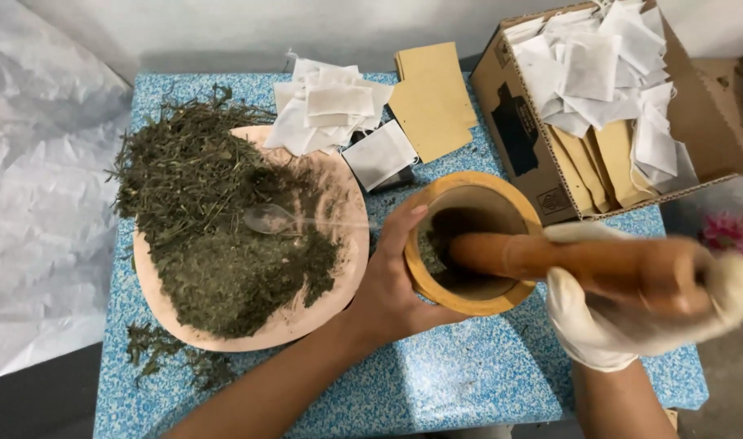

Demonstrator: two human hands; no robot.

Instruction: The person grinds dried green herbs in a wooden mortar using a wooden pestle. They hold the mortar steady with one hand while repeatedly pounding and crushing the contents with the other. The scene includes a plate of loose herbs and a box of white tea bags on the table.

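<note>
Here, a small table (436, 382) with a speckled blue-and-white top stands against a pale wall, with crinkled white sheeting (38, 187) hanging at its left and a dark floor below. At the far right edge something pink shows, too blurred to tell.

On the table's back right corner an open brown box (522, 122), bearing a dark printed patch on its side, holds white sachets (599, 65) and tan envelopes (599, 167) stood on edge. Left of it lies a stack of flat tan envelopes (432, 97), and beside that a loose heap of white sachets (326, 106), with one more sachet (379, 154) lying on a dark thing.

A round pinkish tray (343, 268) at the left carries dried green herbs (209, 219), coarse at the back and finer in front, with a clear spoon (278, 219) on top. A few stems lie on the table before it.

The wooden mortar (469, 240) sits near the middle, just right of the tray. The bare left hand (387, 280) wraps its grip around the mortar's side, thumb on the rim. The gloved right hand (623, 317) has its grip closed around the wooden pestle (566, 264), whose tip is inside the mortar.
</note>
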